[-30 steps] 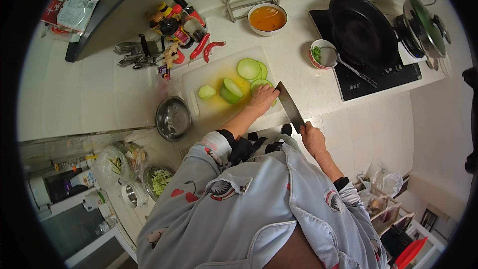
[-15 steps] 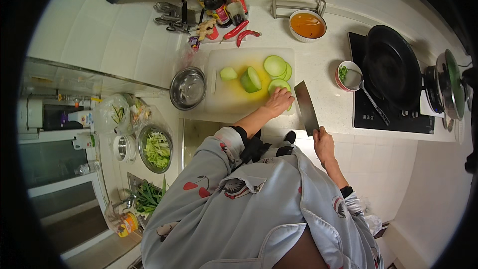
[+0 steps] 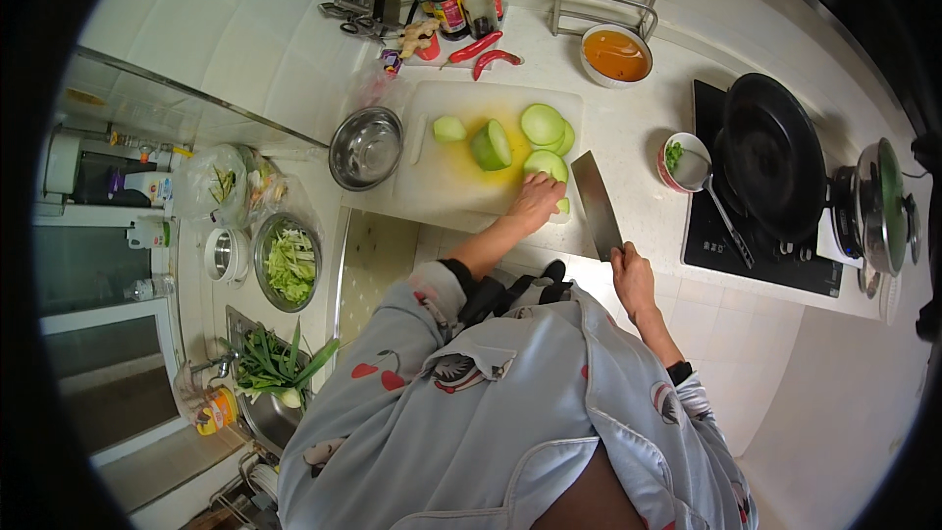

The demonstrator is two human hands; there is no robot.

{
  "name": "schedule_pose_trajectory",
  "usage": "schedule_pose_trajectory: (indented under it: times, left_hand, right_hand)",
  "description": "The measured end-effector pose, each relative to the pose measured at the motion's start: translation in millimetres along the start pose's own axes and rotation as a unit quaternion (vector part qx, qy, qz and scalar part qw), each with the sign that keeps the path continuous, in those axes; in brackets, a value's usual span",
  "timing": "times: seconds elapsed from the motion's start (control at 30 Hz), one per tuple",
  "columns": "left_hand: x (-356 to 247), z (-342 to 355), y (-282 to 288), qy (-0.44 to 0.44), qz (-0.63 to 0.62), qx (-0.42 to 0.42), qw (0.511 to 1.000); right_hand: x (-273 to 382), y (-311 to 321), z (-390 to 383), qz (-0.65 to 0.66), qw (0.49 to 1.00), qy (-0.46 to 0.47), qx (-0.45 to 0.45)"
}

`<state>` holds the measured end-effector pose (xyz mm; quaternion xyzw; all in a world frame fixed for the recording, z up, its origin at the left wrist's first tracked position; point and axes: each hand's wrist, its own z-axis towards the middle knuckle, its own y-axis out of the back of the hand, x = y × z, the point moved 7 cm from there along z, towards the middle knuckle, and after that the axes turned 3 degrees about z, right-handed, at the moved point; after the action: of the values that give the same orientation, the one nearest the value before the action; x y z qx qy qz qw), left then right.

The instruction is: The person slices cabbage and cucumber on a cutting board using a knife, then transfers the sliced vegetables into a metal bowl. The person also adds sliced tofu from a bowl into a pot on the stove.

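Note:
My left hand (image 3: 538,199) is at the right front of the white cutting board (image 3: 432,182), fingers bent and pressed onto a round green radish slice (image 3: 546,166). A small pale piece (image 3: 562,205) shows beside the fingertips. My right hand (image 3: 635,283) grips the handle of a cleaver (image 3: 596,204), whose broad blade lies flat-looking just right of the board, apart from the slices. Farther back on the board are overlapping radish slices (image 3: 543,125). The thick cut radish (image 3: 491,146) rests at the middle, with a small end piece (image 3: 449,129) to its left.
A steel bowl (image 3: 366,148) stands left of the board. Behind it are red chillies (image 3: 476,48), ginger (image 3: 419,37) and sauce bottles (image 3: 446,2). A bowl of orange liquid (image 3: 616,56), a small bowl with a spoon (image 3: 684,161) and a black pan (image 3: 775,152) are to the right.
The whole view has tilted slightly. My left hand stays at the same slice, its fingers slightly shifted over it. The cleaver remains beside the board in my right hand.

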<state>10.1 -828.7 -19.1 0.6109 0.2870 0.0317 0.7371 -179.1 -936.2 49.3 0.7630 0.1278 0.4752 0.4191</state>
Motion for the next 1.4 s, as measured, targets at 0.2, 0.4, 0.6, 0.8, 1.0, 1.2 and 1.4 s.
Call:
schedule_pose_trajectory:
  times: [0.2, 0.4, 0.6, 0.8, 1.0, 1.2, 1.4]
  left_hand:
    - [51.8, -70.7, 27.9, 0.253, -0.032, -0.161, 0.953]
    - [70.6, -87.8, 21.7, 0.320, -0.018, -0.103, 0.942]
    - [72.3, -88.6, 18.9, 0.340, -0.004, -0.108, 0.934]
    - [81.3, -96.6, 3.7, 0.351, -0.037, -0.170, 0.920]
    - [83.8, -100.5, 38.1, 0.388, -0.233, -0.234, 0.860]
    - [-15.6, -52.7, 272.4, 0.037, -0.593, -0.267, 0.759]
    - [-166.5, -64.7, 435.4, -0.362, -0.596, -0.287, 0.656]
  right_hand:
    - [21.3, -17.7, 5.4, -0.058, 0.992, 0.095, 0.051]
    - [40.1, -54.1, 23.5, -0.109, 0.977, 0.150, 0.103]
    - [51.6, -60.9, 32.5, -0.126, 0.969, 0.171, 0.125]
    - [62.0, -81.3, 36.9, -0.167, 0.963, 0.181, 0.111]
    - [53.7, -85.5, 45.3, -0.157, 0.964, 0.193, 0.098]
    - [44.3, -29.5, 36.2, -0.134, 0.959, 0.244, 0.046]
    - [41.8, -1.8, 29.1, -0.126, 0.970, 0.206, -0.007]
